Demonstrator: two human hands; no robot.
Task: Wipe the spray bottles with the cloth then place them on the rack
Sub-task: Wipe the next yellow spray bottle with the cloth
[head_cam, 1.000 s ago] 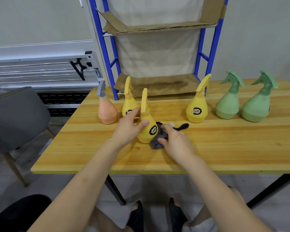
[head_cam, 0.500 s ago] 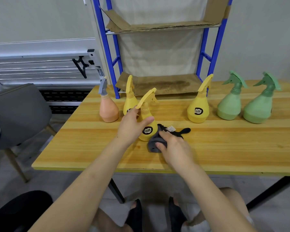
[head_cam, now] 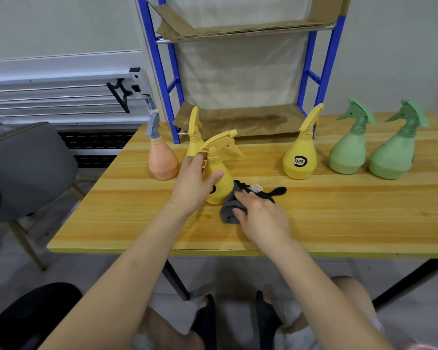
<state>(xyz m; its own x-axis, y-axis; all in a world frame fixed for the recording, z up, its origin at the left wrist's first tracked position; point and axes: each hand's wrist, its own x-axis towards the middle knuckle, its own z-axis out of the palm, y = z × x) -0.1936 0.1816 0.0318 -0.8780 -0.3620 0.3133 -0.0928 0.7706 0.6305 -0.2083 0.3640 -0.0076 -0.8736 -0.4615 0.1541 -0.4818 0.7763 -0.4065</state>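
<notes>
Yellow spray bottle point(head_cam: 219, 180) clamped in left hand point(head_cam: 192, 183) fingers; right hand point(head_cam: 262, 218) fingers pinch grey cloth point(head_cam: 232, 208) against it.

Both bare forearms reach from the near edge toward the middle. The left hand point(head_cam: 195, 183) is wrapped round a yellow spray bottle point(head_cam: 219, 178), thumb across its front and fingers point(head_cam: 200, 157) behind its neck. The right hand point(head_cam: 261, 215), palm down, presses a grey cloth point(head_cam: 229, 210) against the bottle's base.
</notes>
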